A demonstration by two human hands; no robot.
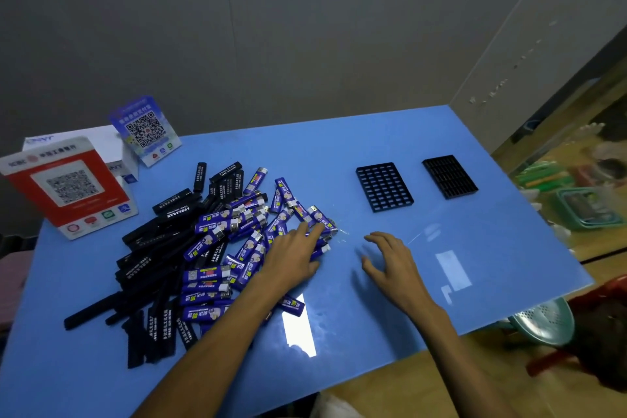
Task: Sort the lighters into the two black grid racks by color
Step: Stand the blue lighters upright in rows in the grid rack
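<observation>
Left hand point(291, 256): I see fingers straight, resting on lighters point(217, 241).
Right hand point(390, 261): spread, empty.
Racks point(384, 187): beyond right hand.

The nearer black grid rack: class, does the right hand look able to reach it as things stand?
Probably yes. The right hand hovers open over bare blue table, and nothing lies between it and the nearer rack. The left hand rests on the blue lighters, out of the way.
</observation>
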